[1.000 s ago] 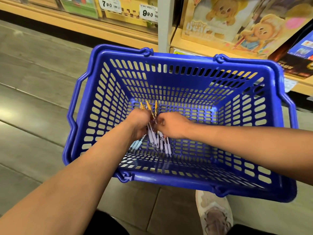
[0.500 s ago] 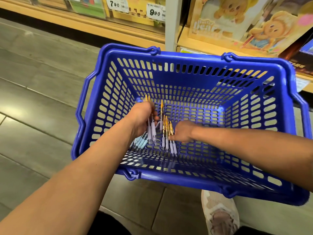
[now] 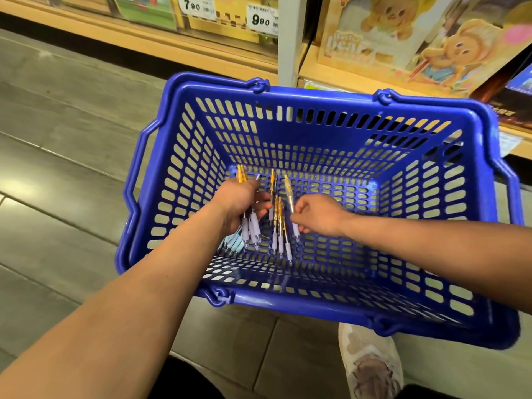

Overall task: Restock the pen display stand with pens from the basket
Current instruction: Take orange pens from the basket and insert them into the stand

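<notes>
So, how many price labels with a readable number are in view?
2: the 7.90 label at the top, and the 9.90 label right of it. A pale tag far right is unreadable.

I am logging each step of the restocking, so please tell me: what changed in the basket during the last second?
The right hand drew rightward away from the left hand and now pinches a single pen. Between the hands, loose pens now show on the basket floor. The left hand kept gripping its bundle of pens; the basket stayed put.
</notes>
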The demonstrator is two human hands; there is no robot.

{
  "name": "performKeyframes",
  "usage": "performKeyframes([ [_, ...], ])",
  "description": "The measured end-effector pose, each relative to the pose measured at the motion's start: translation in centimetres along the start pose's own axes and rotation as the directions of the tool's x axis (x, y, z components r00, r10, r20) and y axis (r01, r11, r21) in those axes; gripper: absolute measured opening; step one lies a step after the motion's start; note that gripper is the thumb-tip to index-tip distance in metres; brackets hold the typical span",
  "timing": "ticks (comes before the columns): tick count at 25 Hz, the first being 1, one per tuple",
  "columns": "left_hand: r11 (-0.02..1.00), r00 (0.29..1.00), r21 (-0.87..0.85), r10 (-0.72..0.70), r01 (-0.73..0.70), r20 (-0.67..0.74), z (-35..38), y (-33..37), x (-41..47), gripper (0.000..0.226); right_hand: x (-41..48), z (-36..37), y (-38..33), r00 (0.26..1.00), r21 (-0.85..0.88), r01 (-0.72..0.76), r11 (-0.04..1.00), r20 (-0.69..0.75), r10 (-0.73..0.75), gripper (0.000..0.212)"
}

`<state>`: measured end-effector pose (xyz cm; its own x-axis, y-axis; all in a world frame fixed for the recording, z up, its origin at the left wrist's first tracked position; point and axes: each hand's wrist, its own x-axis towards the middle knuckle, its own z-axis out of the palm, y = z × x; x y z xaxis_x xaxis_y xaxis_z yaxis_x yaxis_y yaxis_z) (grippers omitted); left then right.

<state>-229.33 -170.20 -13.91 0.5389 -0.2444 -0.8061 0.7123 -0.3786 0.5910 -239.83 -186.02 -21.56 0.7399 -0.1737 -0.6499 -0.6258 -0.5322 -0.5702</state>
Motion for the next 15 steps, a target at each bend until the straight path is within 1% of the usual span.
performKeyframes([
  [2,0.999,1.000,0.038,0.012,-0.012,-0.005,0.6,-0.2,0.1,0.017,-1.2,-0.1,-1.6,0.994,0.128,0.094,0.987,0.049,-0.101,0.011],
  [3,0.997,1.000,0.070,0.028,-0.028,-0.010,0.8,-0.3,0.2,0.016,-1.6,0.0,-2.4,0.991,0.171,0.110,0.979,0.061,-0.122,0.011],
  [4,0.991,0.999,0.126,0.046,-0.044,-0.015,1.1,-0.3,0.2,0.020,-2.1,0.1,-3.1,0.990,0.186,0.119,0.975,0.054,-0.131,0.013],
  [6,0.972,0.998,0.227,0.068,-0.063,-0.014,1.6,-0.5,0.3,0.036,-2.7,0.0,-4.3,0.989,0.143,0.146,0.979,0.003,-0.148,0.013],
  [7,0.969,0.997,0.236,0.071,-0.068,-0.007,1.9,-0.6,0.2,0.040,-2.9,0.0,-4.8,0.985,0.096,0.171,0.981,-0.025,-0.169,0.013],
  [9,0.976,0.997,0.204,0.083,-0.081,0.002,2.2,-0.7,0.0,0.038,-2.9,0.0,-5.3,0.976,0.035,0.209,0.977,-0.061,-0.207,0.011],
  [10,0.975,0.995,0.203,0.096,-0.092,-0.011,2.1,-0.7,0.0,0.035,-2.8,0.1,-5.5,0.974,0.044,0.222,0.974,-0.059,-0.219,0.008],
  [11,0.973,0.993,0.205,0.112,-0.103,-0.030,2.0,-0.6,0.1,0.030,-2.7,0.2,-5.5,0.972,0.101,0.234,0.967,-0.036,-0.232,0.005],
  [13,0.978,0.988,0.170,0.134,-0.118,-0.081,1.3,-0.2,0.3,0.021,-2.2,0.3,-5.3,0.971,0.294,0.215,0.931,0.039,-0.236,0.009],
  [14,0.983,0.985,0.140,0.138,-0.123,-0.107,0.9,0.0,0.5,0.020,-1.9,0.3,-4.9,0.977,0.336,0.171,0.926,0.066,-0.205,0.013],
  [15,0.987,0.982,0.106,0.137,-0.123,-0.130,0.4,0.2,0.6,0.019,-1.4,0.4,-4.2,0.986,0.286,0.119,0.951,0.081,-0.148,0.016],
])
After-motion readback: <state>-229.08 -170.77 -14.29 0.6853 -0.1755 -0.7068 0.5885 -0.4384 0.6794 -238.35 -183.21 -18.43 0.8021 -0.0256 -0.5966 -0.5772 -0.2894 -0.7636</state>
